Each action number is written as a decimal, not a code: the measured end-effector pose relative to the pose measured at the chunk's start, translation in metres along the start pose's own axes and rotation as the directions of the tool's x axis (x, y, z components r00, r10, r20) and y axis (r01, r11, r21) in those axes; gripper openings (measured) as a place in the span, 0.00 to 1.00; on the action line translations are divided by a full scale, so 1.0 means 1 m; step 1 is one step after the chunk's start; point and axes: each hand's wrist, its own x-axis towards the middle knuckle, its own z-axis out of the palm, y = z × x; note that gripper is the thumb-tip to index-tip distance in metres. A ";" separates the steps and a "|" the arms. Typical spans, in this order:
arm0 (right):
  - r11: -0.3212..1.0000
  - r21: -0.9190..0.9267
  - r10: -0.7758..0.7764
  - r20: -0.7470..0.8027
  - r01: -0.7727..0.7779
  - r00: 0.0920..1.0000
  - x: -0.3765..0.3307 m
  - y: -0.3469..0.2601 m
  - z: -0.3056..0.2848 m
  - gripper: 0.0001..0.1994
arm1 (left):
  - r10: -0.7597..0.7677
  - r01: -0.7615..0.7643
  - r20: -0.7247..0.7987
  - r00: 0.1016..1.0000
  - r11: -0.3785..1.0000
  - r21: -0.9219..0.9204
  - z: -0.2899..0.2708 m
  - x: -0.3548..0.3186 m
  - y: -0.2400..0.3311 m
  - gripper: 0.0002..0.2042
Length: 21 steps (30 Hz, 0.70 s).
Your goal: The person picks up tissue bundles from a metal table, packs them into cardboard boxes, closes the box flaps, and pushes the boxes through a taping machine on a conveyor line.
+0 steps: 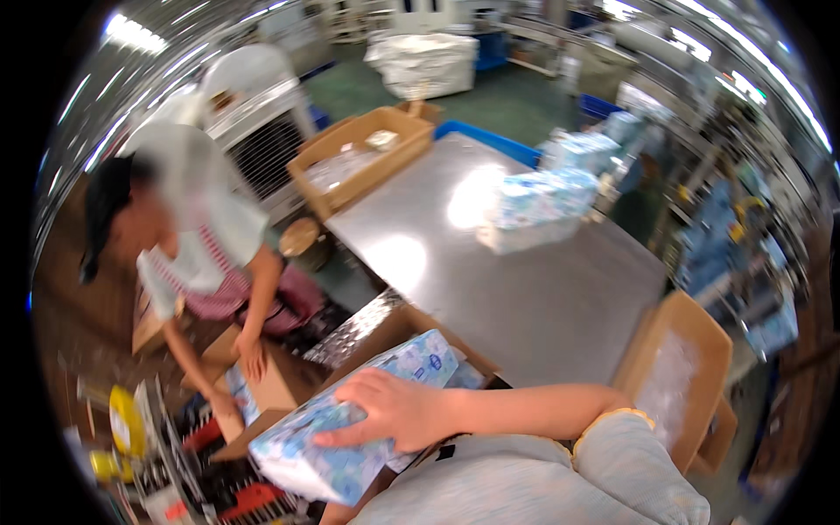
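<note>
A long block of blue-and-white floral tissue packs [302,446] is tilted over an open cardboard box [372,337]. My right hand [394,409] reaches across from the right and grips it from above, thumb and fingers bent over its top and side. Past the block's far end, more blue floral wrapping [468,376] shows inside the box. Only a bit of my left arm shows at the lower edge, below the block; my left hand and its fingers are hidden.
A metal table [542,324] holds more floral packs [547,206]. Cardboard boxes with clear plastic stand at its far left [319,197] and right [717,350]. On the left, a co-worker [210,254] bends over a carton [280,376]. Machine parts [236,499] lie at lower left.
</note>
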 end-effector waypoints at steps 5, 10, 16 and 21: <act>0.972 -0.217 0.154 0.288 -0.092 0.945 -0.042 0.141 0.097 0.44 | -0.170 0.150 -0.283 0.944 0.984 -0.091 0.031 -0.012 0.017 0.32; 0.905 -0.373 0.389 0.528 -0.205 0.755 -0.093 0.174 0.124 0.29 | -0.121 -0.015 -0.464 0.877 0.960 -0.279 -0.001 -0.067 0.021 0.30; 0.763 -0.484 0.624 0.382 -0.428 0.682 -0.151 0.189 0.139 0.40 | -0.534 0.498 -0.106 0.839 0.831 -0.249 0.018 -0.070 -0.015 0.45; 0.730 -0.419 0.681 0.503 -0.539 0.531 -0.147 0.211 0.142 0.38 | -0.519 0.486 -0.026 0.854 0.816 -0.312 0.022 -0.056 -0.027 0.43</act>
